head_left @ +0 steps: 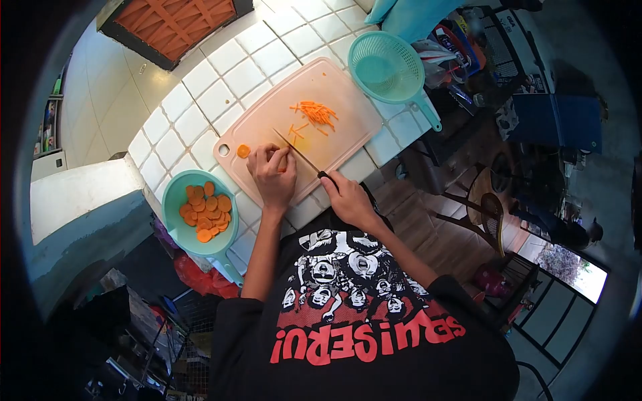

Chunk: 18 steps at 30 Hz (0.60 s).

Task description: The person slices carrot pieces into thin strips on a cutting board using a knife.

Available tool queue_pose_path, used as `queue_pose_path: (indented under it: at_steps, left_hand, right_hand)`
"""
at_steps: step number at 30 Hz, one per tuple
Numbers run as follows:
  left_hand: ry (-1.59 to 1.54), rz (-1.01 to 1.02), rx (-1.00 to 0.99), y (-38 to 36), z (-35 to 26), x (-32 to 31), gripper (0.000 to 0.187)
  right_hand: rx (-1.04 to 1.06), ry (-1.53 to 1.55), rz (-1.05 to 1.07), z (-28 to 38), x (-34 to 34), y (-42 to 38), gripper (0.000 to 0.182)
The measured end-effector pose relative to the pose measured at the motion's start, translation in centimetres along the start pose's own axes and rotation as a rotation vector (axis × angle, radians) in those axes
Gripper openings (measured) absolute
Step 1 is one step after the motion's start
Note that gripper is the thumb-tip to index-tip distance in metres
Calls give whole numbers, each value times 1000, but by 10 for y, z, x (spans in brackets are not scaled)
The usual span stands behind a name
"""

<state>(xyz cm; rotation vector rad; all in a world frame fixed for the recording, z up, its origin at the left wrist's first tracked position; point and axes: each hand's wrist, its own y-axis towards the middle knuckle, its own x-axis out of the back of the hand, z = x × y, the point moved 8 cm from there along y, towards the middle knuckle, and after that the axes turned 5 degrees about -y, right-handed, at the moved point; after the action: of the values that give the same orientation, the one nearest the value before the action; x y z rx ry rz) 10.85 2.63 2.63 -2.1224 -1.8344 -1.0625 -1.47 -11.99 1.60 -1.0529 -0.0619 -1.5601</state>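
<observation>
My right hand (348, 199) is closed round the black handle of a knife (299, 153), whose blade slants up and left across the pink cutting board (257, 93). Beside the blade, my left hand (273, 175) presses down with curled fingers on carrot slices (283, 163), mostly hidden under the fingertips. One round carrot slice (243, 151) lies on the board left of that hand. Beyond the blade sits a small heap of thin carrot strips (317, 115), with a few loose strips nearer the knife.
A teal strainer (175, 230) holding round carrot slices stands at the left on the white tiled counter (215, 99). Another teal strainer (386, 67) sits at the board's right, its handle over the counter edge. A wooden chair (487, 210) stands on the floor at right.
</observation>
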Motion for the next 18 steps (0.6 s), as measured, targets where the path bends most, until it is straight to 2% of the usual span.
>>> queue_pose_path:
  at_steps: [6,11,18]
  left_hand:
    - [-12,0,3,0,1,1,12]
    - [-14,0,6,-1,2,0,12]
    - [12,-12,-10,1,-2,3,12]
  right_hand:
    - [10,-26,31,3,-7,-2,38]
    - [-8,-260,23,12,-1,-5,35]
    - [11,-276,15,0,2,-10,33]
